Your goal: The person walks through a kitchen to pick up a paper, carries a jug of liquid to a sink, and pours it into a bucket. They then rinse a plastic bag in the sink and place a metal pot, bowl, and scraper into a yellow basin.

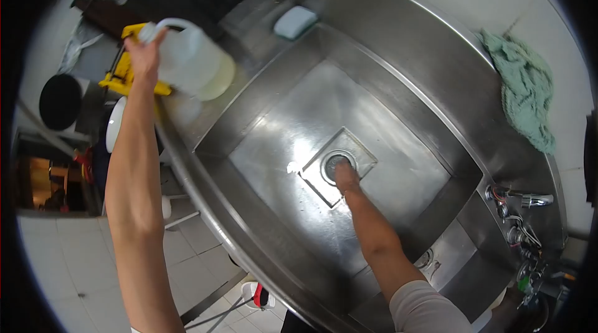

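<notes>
My left hand point(144, 56) is at the neck of a translucent plastic jug point(193, 62), its thumb and fingers closed around the top. Pale yellowish liquid shows low in the jug, which is by the sink's left corner. Down in the steel sink point(274, 127), my right hand point(346, 177) reaches into the round drain point(332, 165) at the middle of the basin floor. Its fingers are mostly hidden by the hand and the drain opening, so I cannot make out whether they hold anything. A square recess surrounds the drain.
Behind my left hand is a yellow plastic object point(123, 74). A pale block-like sponge point(295, 23) lies on the sink's back ledge. A green cloth point(520, 90) hangs at the right. Taps point(529, 200) and a second basin point(455, 252) are at lower right.
</notes>
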`<state>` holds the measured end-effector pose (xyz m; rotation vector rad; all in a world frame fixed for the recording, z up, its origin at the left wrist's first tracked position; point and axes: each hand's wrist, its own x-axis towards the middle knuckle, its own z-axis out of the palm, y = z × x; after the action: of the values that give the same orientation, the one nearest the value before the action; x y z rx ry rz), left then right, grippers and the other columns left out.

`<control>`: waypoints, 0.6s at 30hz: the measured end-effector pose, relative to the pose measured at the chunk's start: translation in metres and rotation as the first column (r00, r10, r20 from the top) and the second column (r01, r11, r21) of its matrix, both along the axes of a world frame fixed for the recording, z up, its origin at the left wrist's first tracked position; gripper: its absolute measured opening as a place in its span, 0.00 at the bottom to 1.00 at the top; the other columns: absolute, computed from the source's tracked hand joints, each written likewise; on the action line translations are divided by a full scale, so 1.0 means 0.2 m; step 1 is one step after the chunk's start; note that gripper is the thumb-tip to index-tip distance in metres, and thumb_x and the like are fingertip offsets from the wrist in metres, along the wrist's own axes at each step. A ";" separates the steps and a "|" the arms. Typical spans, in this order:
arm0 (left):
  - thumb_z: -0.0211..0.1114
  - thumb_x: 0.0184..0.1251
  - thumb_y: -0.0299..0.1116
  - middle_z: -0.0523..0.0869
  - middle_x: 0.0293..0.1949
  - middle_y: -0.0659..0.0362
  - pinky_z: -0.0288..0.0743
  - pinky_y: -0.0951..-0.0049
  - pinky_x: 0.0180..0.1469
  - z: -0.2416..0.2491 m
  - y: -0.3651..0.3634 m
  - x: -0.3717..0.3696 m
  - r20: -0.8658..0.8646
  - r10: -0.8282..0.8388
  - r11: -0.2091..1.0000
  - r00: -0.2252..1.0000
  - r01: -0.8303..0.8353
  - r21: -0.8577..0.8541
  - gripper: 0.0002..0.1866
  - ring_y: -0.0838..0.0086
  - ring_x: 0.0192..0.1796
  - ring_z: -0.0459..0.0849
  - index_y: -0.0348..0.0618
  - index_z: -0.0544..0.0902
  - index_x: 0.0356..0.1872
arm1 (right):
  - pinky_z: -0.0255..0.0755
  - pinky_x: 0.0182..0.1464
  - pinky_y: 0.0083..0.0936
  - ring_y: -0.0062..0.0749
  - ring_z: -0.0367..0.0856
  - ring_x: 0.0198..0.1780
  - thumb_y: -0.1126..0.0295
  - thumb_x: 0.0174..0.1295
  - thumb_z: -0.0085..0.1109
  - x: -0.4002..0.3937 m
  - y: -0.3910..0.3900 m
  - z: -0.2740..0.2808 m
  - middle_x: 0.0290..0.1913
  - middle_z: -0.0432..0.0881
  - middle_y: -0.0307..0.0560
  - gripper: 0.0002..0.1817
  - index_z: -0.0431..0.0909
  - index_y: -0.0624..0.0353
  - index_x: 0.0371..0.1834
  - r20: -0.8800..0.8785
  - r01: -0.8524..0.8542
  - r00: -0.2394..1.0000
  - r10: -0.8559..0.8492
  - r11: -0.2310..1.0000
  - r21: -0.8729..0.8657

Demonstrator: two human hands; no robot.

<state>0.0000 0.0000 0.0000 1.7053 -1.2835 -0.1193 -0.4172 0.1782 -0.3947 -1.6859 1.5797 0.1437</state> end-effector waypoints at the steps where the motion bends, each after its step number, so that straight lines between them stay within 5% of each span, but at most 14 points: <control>1: 0.73 0.57 0.43 0.64 0.68 0.39 0.61 0.65 0.70 0.04 0.04 -0.06 0.072 0.018 0.999 0.997 -0.020 0.033 0.52 0.58 0.68 0.68 0.32 0.47 0.73 | 0.71 0.61 0.39 0.52 0.74 0.62 0.71 0.65 0.47 0.05 0.03 -0.14 0.55 0.76 0.61 0.15 0.75 0.62 0.52 0.002 -0.050 0.999 0.051 0.990 -0.132; 3: 0.69 0.60 0.42 0.69 0.66 0.44 0.65 0.69 0.67 -0.07 0.21 -0.19 0.157 0.179 0.982 0.971 -0.167 -0.087 0.43 0.59 0.63 0.74 0.33 0.58 0.70 | 0.72 0.58 0.41 0.51 0.77 0.57 0.72 0.64 0.47 -0.18 -0.28 -0.29 0.53 0.78 0.59 0.13 0.78 0.62 0.47 -0.019 0.028 0.999 -0.037 0.936 -0.352; 6: 0.66 0.61 0.32 0.59 0.72 0.45 0.67 0.62 0.66 -0.08 1.06 -0.57 0.168 -0.135 0.984 0.977 0.152 -0.097 0.37 0.55 0.68 0.68 0.39 0.60 0.71 | 0.70 0.59 0.40 0.51 0.76 0.56 0.72 0.56 0.53 -0.05 -0.05 -0.43 0.48 0.81 0.56 0.15 0.81 0.59 0.46 0.159 0.092 0.987 0.011 0.776 -0.624; 8: 0.64 0.60 0.28 0.49 0.76 0.43 0.60 0.60 0.71 -0.18 1.76 -0.79 0.205 -0.247 0.969 0.947 0.238 0.070 0.36 0.51 0.77 0.53 0.44 0.61 0.71 | 0.73 0.57 0.41 0.53 0.79 0.54 0.67 0.52 0.60 -0.08 -0.03 -0.05 0.54 0.80 0.58 0.23 0.80 0.57 0.54 0.211 -0.009 0.973 0.094 0.929 -0.370; 9: 0.65 0.60 0.28 0.49 0.76 0.43 0.56 0.59 0.72 -0.27 2.15 -0.85 0.037 -0.243 0.954 0.969 0.232 0.189 0.36 0.49 0.77 0.52 0.46 0.63 0.71 | 0.76 0.52 0.37 0.48 0.82 0.50 0.68 0.52 0.62 -0.09 -0.11 -0.08 0.50 0.83 0.56 0.26 0.79 0.57 0.57 -0.062 -0.369 0.927 0.369 0.874 -0.318; 10: 0.66 0.60 0.29 0.51 0.76 0.44 0.55 0.59 0.73 -0.35 2.54 -0.92 -0.175 -0.131 0.934 0.976 0.180 0.309 0.35 0.50 0.76 0.53 0.46 0.64 0.70 | 0.77 0.40 0.33 0.40 0.84 0.39 0.66 0.55 0.62 -0.15 -0.20 -0.11 0.40 0.85 0.49 0.19 0.81 0.59 0.51 0.347 -0.034 0.937 -0.051 0.971 0.236; 11: 0.66 0.60 0.28 0.54 0.75 0.45 0.56 0.60 0.73 -0.49 2.95 -0.97 -0.239 -0.011 0.912 0.971 0.108 0.395 0.36 0.51 0.76 0.55 0.46 0.63 0.70 | 0.72 0.29 0.29 0.29 0.80 0.29 0.65 0.59 0.61 -0.15 -0.29 0.08 0.34 0.83 0.42 0.14 0.80 0.59 0.45 0.222 -0.158 0.972 0.083 0.924 0.348; 12: 0.68 0.60 0.32 0.58 0.73 0.44 0.57 0.59 0.72 -0.68 3.39 -1.01 -0.296 0.143 0.861 0.945 0.029 0.508 0.37 0.50 0.75 0.58 0.44 0.62 0.70 | 0.67 0.24 0.27 0.24 0.76 0.25 0.66 0.62 0.59 -0.13 -0.24 0.43 0.32 0.81 0.40 0.09 0.78 0.58 0.41 0.330 -0.057 0.939 -0.093 0.907 0.418; 13: 0.68 0.59 0.44 0.63 0.71 0.44 0.59 0.60 0.72 -1.08 4.03 -1.11 -0.202 0.356 0.715 0.913 -0.126 0.687 0.39 0.50 0.72 0.63 0.46 0.63 0.71 | 0.71 0.28 0.24 0.23 0.80 0.31 0.64 0.63 0.59 -0.15 -0.22 0.58 0.36 0.83 0.40 0.11 0.79 0.55 0.45 0.533 -0.046 0.827 -0.180 0.923 0.382; 14: 0.67 0.58 0.51 0.66 0.69 0.42 0.59 0.58 0.72 -0.98 4.41 -1.20 -0.137 0.580 0.287 0.803 -0.045 0.957 0.43 0.52 0.72 0.63 0.45 0.62 0.72 | 0.75 0.34 0.22 0.24 0.83 0.42 0.61 0.66 0.57 -0.11 -0.10 0.92 0.43 0.84 0.40 0.12 0.78 0.54 0.47 0.591 0.067 0.711 -0.381 0.873 0.482; 15: 0.65 0.58 0.53 0.71 0.66 0.43 0.60 0.56 0.70 -1.17 4.99 -1.34 0.058 0.573 -0.083 0.818 -0.012 0.996 0.40 0.52 0.68 0.70 0.45 0.65 0.70 | 0.77 0.42 0.21 0.25 0.82 0.50 0.58 0.67 0.57 -0.08 0.00 1.18 0.48 0.84 0.40 0.15 0.78 0.54 0.50 0.703 -0.010 0.537 -0.467 0.829 0.559; 16: 0.67 0.56 0.53 0.78 0.60 0.45 0.66 0.53 0.66 -1.37 5.51 -1.49 0.109 0.617 -0.301 0.779 0.106 0.948 0.37 0.53 0.64 0.75 0.43 0.72 0.64 | 0.75 0.50 0.28 0.32 0.80 0.54 0.58 0.67 0.57 -0.08 0.08 1.34 0.52 0.82 0.43 0.16 0.77 0.53 0.53 0.825 -0.148 0.311 -0.472 0.834 0.532; 17: 0.68 0.53 0.52 0.81 0.57 0.48 0.71 0.56 0.62 -1.32 5.86 -1.72 0.250 0.770 -0.260 0.587 -0.069 0.963 0.32 0.55 0.60 0.78 0.39 0.79 0.55 | 0.72 0.55 0.36 0.39 0.75 0.59 0.56 0.69 0.54 -0.16 -0.07 1.15 0.57 0.79 0.46 0.19 0.77 0.57 0.55 0.871 -0.043 0.360 -0.333 0.927 0.372; 18: 0.71 0.50 0.49 0.82 0.55 0.46 0.75 0.59 0.59 -1.21 6.06 -1.85 0.245 0.917 -0.254 0.316 -0.013 0.967 0.31 0.54 0.58 0.80 0.36 0.79 0.51 | 0.69 0.60 0.44 0.46 0.70 0.65 0.53 0.70 0.50 -0.16 -0.03 1.13 0.62 0.75 0.49 0.23 0.76 0.60 0.57 0.873 0.067 0.443 -0.204 0.979 0.194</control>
<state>-0.3695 1.2111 -0.2418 2.7770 0.8318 -1.2051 -0.4486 0.1726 -0.1687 -1.1478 0.8179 -0.6449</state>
